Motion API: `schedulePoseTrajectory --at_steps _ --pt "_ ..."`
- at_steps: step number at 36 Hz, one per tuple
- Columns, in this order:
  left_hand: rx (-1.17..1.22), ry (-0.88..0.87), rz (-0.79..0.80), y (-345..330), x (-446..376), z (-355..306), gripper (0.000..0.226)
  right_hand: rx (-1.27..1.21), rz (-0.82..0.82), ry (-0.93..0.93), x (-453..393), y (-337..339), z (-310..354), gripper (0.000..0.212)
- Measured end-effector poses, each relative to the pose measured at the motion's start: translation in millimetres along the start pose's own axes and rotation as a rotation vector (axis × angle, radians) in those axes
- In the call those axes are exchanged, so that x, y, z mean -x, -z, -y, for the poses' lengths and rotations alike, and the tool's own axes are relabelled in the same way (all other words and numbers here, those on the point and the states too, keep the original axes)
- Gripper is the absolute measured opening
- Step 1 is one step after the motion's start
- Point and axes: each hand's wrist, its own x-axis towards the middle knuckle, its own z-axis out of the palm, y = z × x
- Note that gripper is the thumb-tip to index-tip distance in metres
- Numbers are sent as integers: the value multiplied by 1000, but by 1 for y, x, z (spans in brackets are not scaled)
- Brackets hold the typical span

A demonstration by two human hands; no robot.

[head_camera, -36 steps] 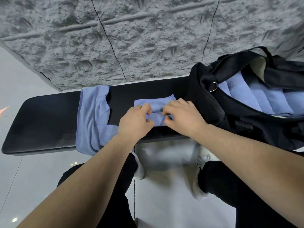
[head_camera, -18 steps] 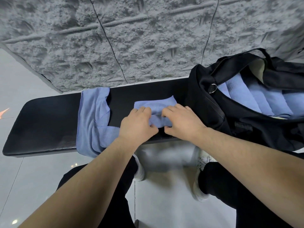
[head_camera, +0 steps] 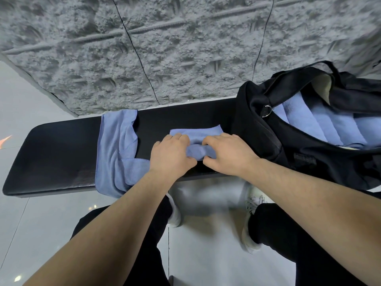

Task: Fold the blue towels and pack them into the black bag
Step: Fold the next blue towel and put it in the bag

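While both hands — left hand, right hand — pinched the small blue towel in curled fingers beside the black bag, it lay close on the worktop, seemingly for short packing.

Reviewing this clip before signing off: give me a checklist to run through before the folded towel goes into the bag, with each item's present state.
1. Both hands on the towel: ok. The left hand and right hand grip the small towel on the bench.
2. Fold finished: not ok. The near edge is bunched between the hands, only partly rolled.
3. Bag open: ok. The bag gapes beside the right hand.
4. Room in the bag: cannot tell. Packed towels fill the visible opening; the depth is hidden.
5. Towels left to fold: not ok. A loose towel is draped over the bench, unfolded.
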Motion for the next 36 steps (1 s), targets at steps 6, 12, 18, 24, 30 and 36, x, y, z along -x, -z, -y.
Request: schedulePoseTrajectory --at_steps 6,12,18,24,30,36 --pt "82 61 28 1 2 -2 21 -8 20 -15 0 -1 2 25" --pt "122 79 67 2 1 -3 22 18 11 -29 0 -3 2 27" --pt "156 137 95 5 0 -5 26 59 -31 1 1 -6 1 39" --pt "160 166 133 6 -3 -5 25 105 -110 79 3 -7 2 41" --pt "161 170 146 3 -6 -4 26 145 -147 159 2 -7 2 38" --pt "138 114 118 -2 -9 -2 36 156 -141 137 -2 -6 0 41"
